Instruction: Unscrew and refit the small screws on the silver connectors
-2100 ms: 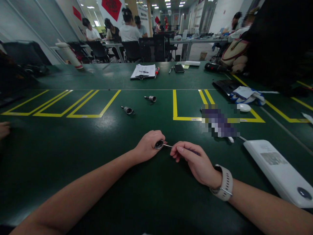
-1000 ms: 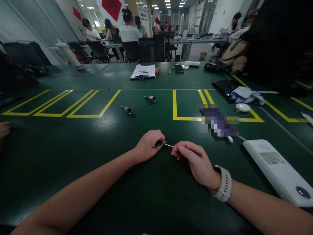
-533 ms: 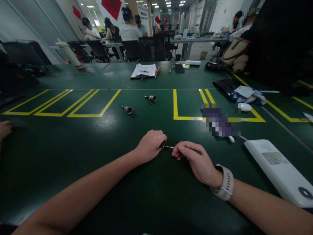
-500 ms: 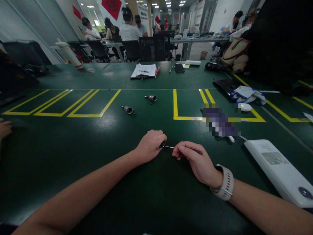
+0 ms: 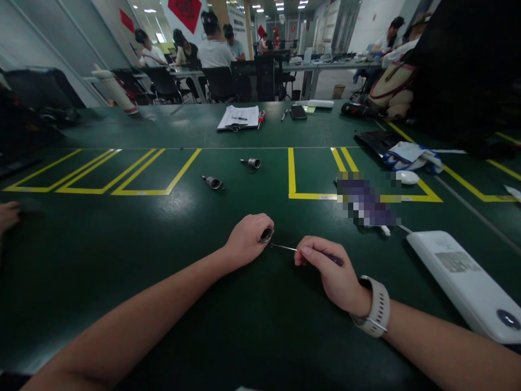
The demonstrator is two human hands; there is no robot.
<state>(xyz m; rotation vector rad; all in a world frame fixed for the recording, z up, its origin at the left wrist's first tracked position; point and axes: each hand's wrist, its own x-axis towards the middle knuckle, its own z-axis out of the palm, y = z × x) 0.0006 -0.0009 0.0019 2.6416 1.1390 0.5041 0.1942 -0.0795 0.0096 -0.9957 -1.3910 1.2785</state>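
My left hand (image 5: 245,240) is closed around a metal hole saw (image 5: 266,234), its round open mouth turned toward the right. The rest of that hole saw is hidden in my fingers. My right hand (image 5: 328,267) grips a small screwdriver (image 5: 285,247) with a thin shaft and a dark purple handle. Its tip points left, just below and right of the hole saw's rim, apart from it. Beyond my hands, a second hole saw (image 5: 213,183) and a third hole saw (image 5: 251,163) lie on their sides on the green table (image 5: 183,326).
A white power bank (image 5: 459,277) lies at right, cabled to a blurred-out phone (image 5: 364,201). Past it are a white mouse (image 5: 407,178) and a glove (image 5: 411,155). A clipboard (image 5: 239,117) and a red screwdriver (image 5: 261,119) lie farther back. Another person's hand (image 5: 8,215) rests at left.
The screwdriver has been drawn right, and its tip is now clear of the hole saw. My left hand has turned the hole saw so its mouth shows more.
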